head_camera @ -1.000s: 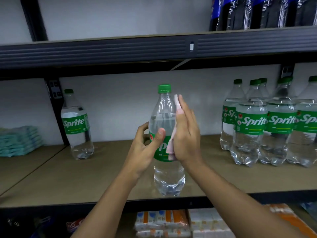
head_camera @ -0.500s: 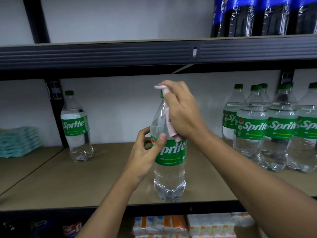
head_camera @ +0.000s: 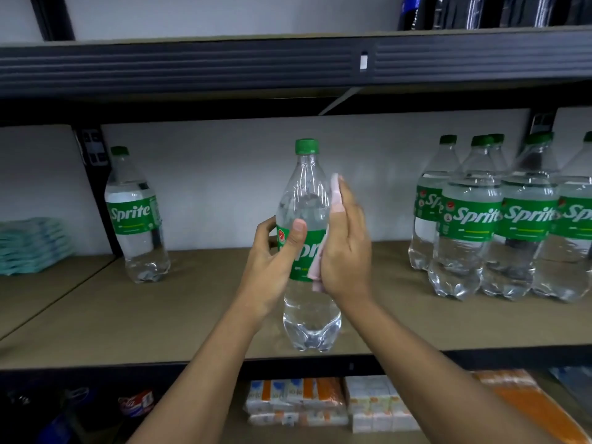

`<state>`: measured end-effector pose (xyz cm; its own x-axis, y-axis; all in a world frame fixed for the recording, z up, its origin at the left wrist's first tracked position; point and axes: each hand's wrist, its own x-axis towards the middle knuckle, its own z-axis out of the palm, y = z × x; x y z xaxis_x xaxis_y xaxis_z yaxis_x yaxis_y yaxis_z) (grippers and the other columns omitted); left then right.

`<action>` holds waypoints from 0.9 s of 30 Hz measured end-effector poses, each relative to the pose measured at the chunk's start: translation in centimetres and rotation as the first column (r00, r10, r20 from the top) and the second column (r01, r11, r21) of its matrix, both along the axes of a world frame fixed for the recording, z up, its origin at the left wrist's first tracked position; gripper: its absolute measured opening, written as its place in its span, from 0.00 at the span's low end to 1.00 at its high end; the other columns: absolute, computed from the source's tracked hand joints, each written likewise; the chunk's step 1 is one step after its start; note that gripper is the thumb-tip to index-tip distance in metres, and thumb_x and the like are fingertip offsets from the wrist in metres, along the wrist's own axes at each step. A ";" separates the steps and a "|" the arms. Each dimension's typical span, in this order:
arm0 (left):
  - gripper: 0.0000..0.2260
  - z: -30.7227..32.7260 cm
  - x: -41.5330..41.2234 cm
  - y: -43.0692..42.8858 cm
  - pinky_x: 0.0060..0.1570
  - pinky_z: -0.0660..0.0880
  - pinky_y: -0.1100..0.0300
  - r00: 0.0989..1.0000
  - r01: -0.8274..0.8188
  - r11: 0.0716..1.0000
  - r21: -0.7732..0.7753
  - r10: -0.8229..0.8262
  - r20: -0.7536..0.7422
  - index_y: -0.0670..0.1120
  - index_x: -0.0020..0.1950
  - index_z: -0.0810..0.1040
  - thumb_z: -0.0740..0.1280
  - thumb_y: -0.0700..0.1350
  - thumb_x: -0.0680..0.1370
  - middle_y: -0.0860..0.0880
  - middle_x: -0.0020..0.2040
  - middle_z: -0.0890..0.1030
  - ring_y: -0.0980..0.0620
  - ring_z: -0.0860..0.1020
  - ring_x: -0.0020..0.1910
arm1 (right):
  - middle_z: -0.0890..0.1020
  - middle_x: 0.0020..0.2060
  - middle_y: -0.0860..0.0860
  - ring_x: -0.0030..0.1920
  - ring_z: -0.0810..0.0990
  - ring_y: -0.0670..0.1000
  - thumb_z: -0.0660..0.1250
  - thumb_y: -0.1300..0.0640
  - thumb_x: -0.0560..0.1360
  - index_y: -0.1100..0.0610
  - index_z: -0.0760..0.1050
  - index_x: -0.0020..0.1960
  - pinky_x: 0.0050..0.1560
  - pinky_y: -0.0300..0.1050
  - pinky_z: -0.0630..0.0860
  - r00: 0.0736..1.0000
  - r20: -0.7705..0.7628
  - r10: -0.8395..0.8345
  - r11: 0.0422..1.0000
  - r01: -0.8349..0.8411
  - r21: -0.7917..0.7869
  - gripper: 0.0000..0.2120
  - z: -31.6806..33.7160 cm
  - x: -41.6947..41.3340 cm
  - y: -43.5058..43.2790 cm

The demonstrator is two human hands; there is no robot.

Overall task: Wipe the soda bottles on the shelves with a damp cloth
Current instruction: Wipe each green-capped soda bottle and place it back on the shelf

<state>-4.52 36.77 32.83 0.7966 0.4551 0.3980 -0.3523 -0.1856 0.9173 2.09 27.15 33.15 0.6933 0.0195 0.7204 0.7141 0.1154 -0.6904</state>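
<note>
L hand [head_camera: 272,264] is gripping clear green-capped Sprite bottle [head_camera: 304,193]; R hand [head_camera: 346,248], fingers straight, is pressing pink cloth [head_camera: 316,275] onto it.

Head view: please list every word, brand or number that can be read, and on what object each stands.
"Sprite": green label of the lone bottle at left.
"Sprite": labels of the grouped bottles at right; some are cut off.
"pr": label of the held bottle; the rest is covered.
Small print under the logos, the packs below and the red-labelled item: too blurred to read.
</note>
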 end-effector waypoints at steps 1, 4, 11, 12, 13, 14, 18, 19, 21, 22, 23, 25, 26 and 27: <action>0.38 0.0 0.0 -0.1 0.60 0.81 0.47 1.000 -0.004 1.000 0.005 0.004 0.006 0.56 0.68 0.74 0.70 0.77 0.66 0.50 0.57 0.85 0.53 0.86 0.53 | 0.74 0.66 0.43 0.59 0.80 0.44 0.51 0.46 0.87 0.32 0.62 0.75 0.59 0.51 0.80 1.000 0.002 -0.010 1.000 0.010 0.022 0.19 -1.3 -0.3 0.1; 0.36 0.0 -0.1 -0.7 0.56 0.81 0.57 1.000 -0.018 1.000 0.003 0.018 0.023 0.55 0.69 0.73 0.66 0.72 0.66 0.53 0.57 0.84 0.59 0.85 0.52 | 0.74 0.65 0.40 0.61 0.77 0.37 0.50 0.49 0.88 0.39 0.59 0.78 0.58 0.33 0.75 1.000 -0.018 -0.022 0.999 0.022 0.042 0.19 -4.8 -1.2 0.1; 0.34 -1.6 0.0 -1.2 0.53 0.75 0.71 0.996 -0.049 0.998 0.026 0.047 0.074 0.52 0.75 0.72 0.64 0.66 0.72 0.58 0.61 0.83 0.67 0.81 0.56 | 0.77 0.68 0.42 0.69 0.73 0.40 0.48 0.47 0.88 0.47 0.68 0.76 0.69 0.40 0.71 0.972 -0.224 0.067 0.998 -0.061 0.030 0.21 -8.6 -2.0 -1.2; 0.33 -1.7 0.0 -1.3 0.52 0.75 0.72 0.996 -0.049 0.998 0.033 0.046 0.080 0.52 0.75 0.72 0.64 0.65 0.73 0.58 0.62 0.82 0.68 0.81 0.56 | 0.78 0.67 0.41 0.67 0.74 0.36 0.49 0.48 0.88 0.47 0.70 0.75 0.66 0.34 0.71 0.963 -0.258 0.073 0.997 -0.068 0.027 0.19 -8.2 -2.0 -1.5; 0.33 -1.8 0.1 -1.3 0.51 0.75 0.74 0.996 -0.043 0.999 0.032 0.040 0.084 0.52 0.76 0.71 0.64 0.64 0.73 0.59 0.62 0.82 0.69 0.80 0.55 | 0.79 0.65 0.40 0.64 0.74 0.32 0.50 0.49 0.88 0.45 0.72 0.73 0.61 0.28 0.71 0.954 -0.290 0.079 0.997 -0.080 0.010 0.18 -7.9 -1.8 -2.0; 0.33 -1.9 0.1 -1.4 0.51 0.74 0.75 0.995 -0.034 0.999 0.026 0.032 0.089 0.51 0.76 0.71 0.64 0.63 0.74 0.59 0.63 0.81 0.70 0.80 0.55 | 0.79 0.64 0.39 0.62 0.74 0.30 0.51 0.49 0.88 0.44 0.73 0.72 0.59 0.26 0.70 0.948 -0.305 0.091 0.995 -0.099 -0.013 0.18 -7.6 -1.6 -2.5; 0.31 -2.2 0.0 -1.5 0.46 0.73 0.78 0.995 -0.021 1.000 0.013 0.019 0.096 0.50 0.76 0.70 0.63 0.60 0.75 0.61 0.60 0.80 0.74 0.79 0.51 | 0.76 0.67 0.40 0.67 0.73 0.36 0.50 0.44 0.87 0.42 0.69 0.76 0.70 0.44 0.70 0.975 -0.223 0.004 0.960 -0.066 -0.271 0.21 -7.0 0.4 -5.5; 0.30 -2.2 -0.1 -1.6 0.45 0.73 0.78 0.995 -0.017 1.000 0.009 0.016 0.098 0.50 0.75 0.70 0.63 0.60 0.75 0.62 0.59 0.80 0.74 0.79 0.50 | 0.75 0.66 0.41 0.66 0.73 0.39 0.49 0.43 0.86 0.43 0.68 0.77 0.69 0.45 0.70 0.984 -0.166 -0.063 0.918 -0.008 -0.396 0.22 -7.0 1.0 -6.5; 0.28 -2.2 -0.2 -1.8 0.44 0.73 0.78 0.995 -0.010 1.000 0.000 0.010 0.102 0.52 0.74 0.70 0.62 0.59 0.75 0.62 0.57 0.80 0.75 0.79 0.49 | 0.75 0.65 0.46 0.64 0.74 0.49 0.47 0.43 0.86 0.45 0.66 0.78 0.65 0.51 0.71 0.977 0.035 -0.210 0.732 0.180 -0.657 0.23 -7.3 2.3 -8.2; 0.26 -2.2 -0.2 -1.8 0.44 0.73 0.78 0.995 -0.005 1.000 -0.005 0.005 0.105 0.53 0.72 0.71 0.62 0.59 0.75 0.63 0.56 0.80 0.75 0.79 0.48 | 0.74 0.65 0.49 0.63 0.74 0.54 0.46 0.44 0.86 0.47 0.66 0.78 0.63 0.55 0.72 0.954 0.137 -0.266 0.603 0.276 -0.748 0.23 -7.7 2.9 -8.8; 0.25 -2.2 -0.2 -1.9 0.44 0.73 0.78 0.994 -0.002 1.000 -0.010 0.003 0.105 0.54 0.71 0.71 0.62 0.59 0.75 0.63 0.55 0.80 0.75 0.79 0.48 | 0.74 0.65 0.52 0.62 0.74 0.58 0.45 0.45 0.86 0.48 0.66 0.77 0.61 0.56 0.72 0.932 0.200 -0.301 0.480 0.330 -0.813 0.23 -8.2 3.3 -9.2; 0.22 -2.2 -0.2 -2.0 0.44 0.73 0.78 0.994 -0.003 1.000 -0.012 0.004 0.105 0.55 0.69 0.71 0.62 0.58 0.76 0.64 0.53 0.81 0.74 0.80 0.49 | 0.74 0.66 0.54 0.62 0.74 0.61 0.46 0.44 0.86 0.48 0.68 0.75 0.61 0.56 0.72 0.920 0.218 -0.325 0.274 0.312 -0.910 0.22 -9.7 4.2 -9.6; 0.22 -2.2 -0.2 -2.0 0.45 0.73 0.78 0.994 -0.003 1.000 -0.011 0.005 0.106 0.55 0.70 0.71 0.62 0.58 0.76 0.65 0.52 0.82 0.74 0.80 0.49 | 0.73 0.67 0.54 0.63 0.74 0.62 0.46 0.43 0.86 0.48 0.68 0.74 0.62 0.56 0.71 0.926 0.194 -0.325 0.200 0.268 -0.942 0.22 -10.5 4.5 -9.6; 0.22 -2.2 -0.2 -2.1 0.46 0.73 0.78 0.994 -0.005 1.000 -0.010 0.006 0.106 0.55 0.70 0.71 0.62 0.58 0.76 0.66 0.52 0.83 0.73 0.80 0.50 | 0.73 0.69 0.53 0.65 0.73 0.61 0.47 0.43 0.86 0.47 0.68 0.74 0.64 0.56 0.70 0.933 0.158 -0.324 0.158 0.218 -0.963 0.21 -11.1 4.9 -9.6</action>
<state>-4.75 34.72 30.62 0.7475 0.4634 0.4759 -0.4470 -0.1790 0.8764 6.99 17.55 22.06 0.8578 0.4506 0.2474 0.4931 -0.8571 -0.1487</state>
